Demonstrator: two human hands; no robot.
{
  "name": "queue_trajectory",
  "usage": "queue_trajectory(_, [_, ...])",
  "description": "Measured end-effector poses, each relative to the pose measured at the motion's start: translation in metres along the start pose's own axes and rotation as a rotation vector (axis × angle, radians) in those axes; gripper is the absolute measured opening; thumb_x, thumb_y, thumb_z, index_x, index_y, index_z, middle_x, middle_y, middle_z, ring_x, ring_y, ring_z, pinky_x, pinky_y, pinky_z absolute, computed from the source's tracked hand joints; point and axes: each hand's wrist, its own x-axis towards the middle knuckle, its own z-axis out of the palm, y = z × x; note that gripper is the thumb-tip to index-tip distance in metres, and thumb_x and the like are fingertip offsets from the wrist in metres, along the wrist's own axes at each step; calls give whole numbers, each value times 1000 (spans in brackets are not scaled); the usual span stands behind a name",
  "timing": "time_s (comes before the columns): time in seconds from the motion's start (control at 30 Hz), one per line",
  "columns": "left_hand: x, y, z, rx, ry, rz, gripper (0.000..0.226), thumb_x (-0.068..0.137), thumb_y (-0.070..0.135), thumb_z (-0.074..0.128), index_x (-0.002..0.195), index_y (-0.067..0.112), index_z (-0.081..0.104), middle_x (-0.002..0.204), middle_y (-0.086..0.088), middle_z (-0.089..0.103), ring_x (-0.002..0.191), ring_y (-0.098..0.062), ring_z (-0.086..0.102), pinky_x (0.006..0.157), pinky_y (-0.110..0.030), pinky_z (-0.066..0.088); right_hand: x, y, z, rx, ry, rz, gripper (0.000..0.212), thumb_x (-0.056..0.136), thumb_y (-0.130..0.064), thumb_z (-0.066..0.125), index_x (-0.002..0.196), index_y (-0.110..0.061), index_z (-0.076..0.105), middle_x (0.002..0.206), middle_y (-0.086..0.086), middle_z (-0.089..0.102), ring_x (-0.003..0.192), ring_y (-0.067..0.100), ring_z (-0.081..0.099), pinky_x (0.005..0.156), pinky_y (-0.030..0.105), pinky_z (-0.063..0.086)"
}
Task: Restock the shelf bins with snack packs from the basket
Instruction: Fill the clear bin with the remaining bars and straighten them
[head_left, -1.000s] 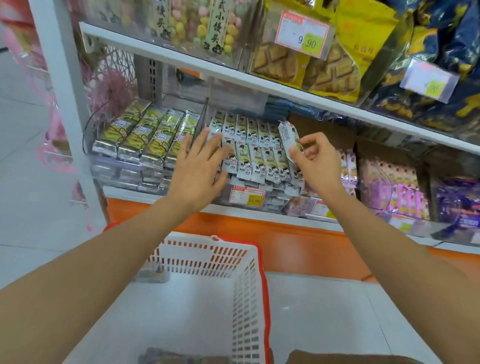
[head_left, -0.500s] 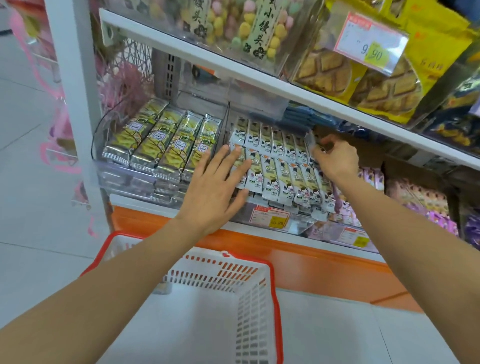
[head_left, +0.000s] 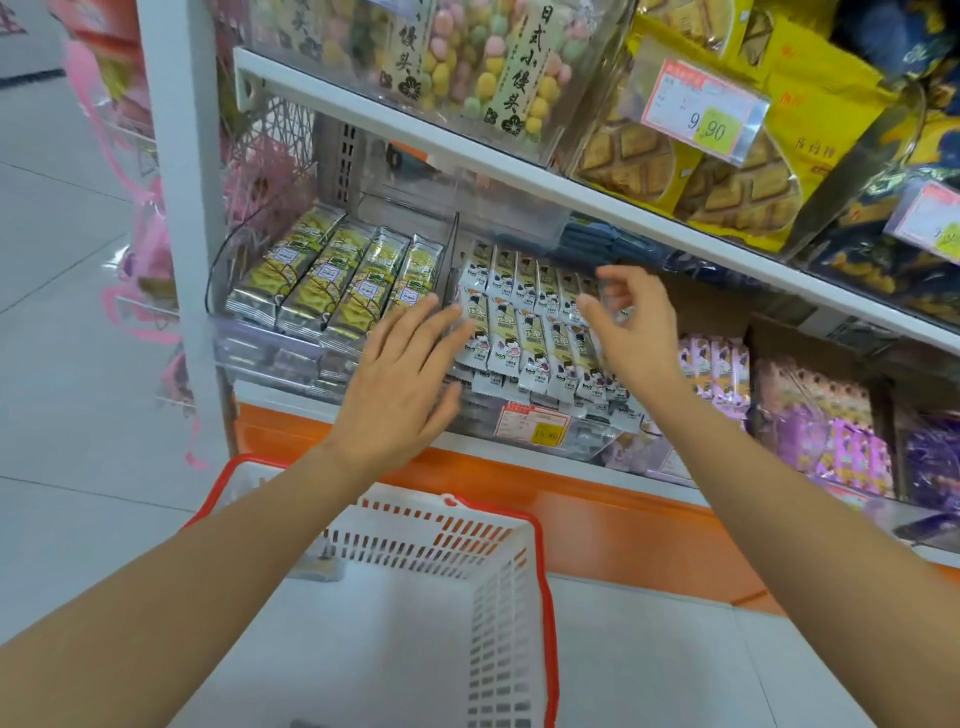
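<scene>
Shop shelf (head_left: 291, 402) bin (head_left: 592, 441): left hand (head_left: 400, 379) rests flat against packs (head_left: 519, 332), likely steadying rows; right hand (head_left: 636, 322) hovers slack, empty.

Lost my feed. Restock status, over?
Left hand flat over white packs. Right hand loose above them, apparently empty. Nothing blocking.
</scene>
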Motion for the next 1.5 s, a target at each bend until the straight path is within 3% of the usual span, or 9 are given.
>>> queue_trajectory(0.2, [-64,-25,-13,91,14,-26,47,86,22,43,129,9,56,129,-13,53,127,-31,38,105,-44,26,-86,-77,35,339,-257,-202,27,91,-23,63,118,-24,59,104,-4,59,89,8,58,73,20,47])
queue_trajectory(0.37, [-136,-65,-14,175,-255,-119,47,83,23,54,127,7,57,126,-16,56,119,-36,46,97,-46,32,-159,-64,118,308,-563,-162,26,89,-22,67,115,-25,62,100,-7,58,84,8,56,72,15,43])
queue_trajectory(0.57, [-211,-108,6,211,-628,-440,68,75,20,81,134,-2,54,140,-22,52,128,-43,50,100,-54,45,-212,-30,211,170,-769,30,28,93,-29,62,121,-23,59,114,-4,60,87,5,55,82,26,52])
queue_trajectory(0.77, [-261,-128,23,92,-633,-471,72,88,21,63,150,0,32,156,-17,32,138,-36,41,106,-50,42,-242,-2,286,158,-786,288,20,92,-27,65,110,-22,59,109,-2,64,88,11,61,87,27,54])
queue_trajectory(0.93, [-266,-126,27,-17,-550,-531,68,89,29,40,151,1,29,159,-16,27,139,-36,39,107,-47,42,-262,18,332,162,-857,396,27,93,-22,63,119,-17,59,113,4,66,92,19,64,82,32,54])
queue_trajectory(1.07, [-265,-125,29,-13,-508,-536,68,91,26,45,152,3,27,159,-15,26,139,-33,39,108,-47,42,-271,23,363,301,-923,493,43,94,-18,62,136,-19,50,126,1,58,107,18,60,86,27,48])
queue_trajectory(1.17, [-265,-125,30,-3,-516,-539,69,93,24,51,153,3,25,160,-14,24,140,-32,39,108,-45,41,-275,23,377,371,-890,526,48,93,-15,63,139,-18,48,128,-2,54,102,13,59,88,23,48])
queue_trajectory(1.23, [-265,-125,30,-2,-518,-536,69,94,23,51,154,4,23,161,-14,23,140,-32,38,109,-44,40,-277,20,382,380,-852,527,48,93,-12,63,138,-18,49,123,-4,54,94,10,58,85,19,49])
queue_trajectory(1.5, [-263,-123,30,25,-521,-533,72,94,22,59,154,7,23,160,-12,24,139,-30,41,108,-42,39,-277,16,369,313,-741,394,33,90,-12,66,121,-19,59,110,3,68,91,17,65,83,31,55])
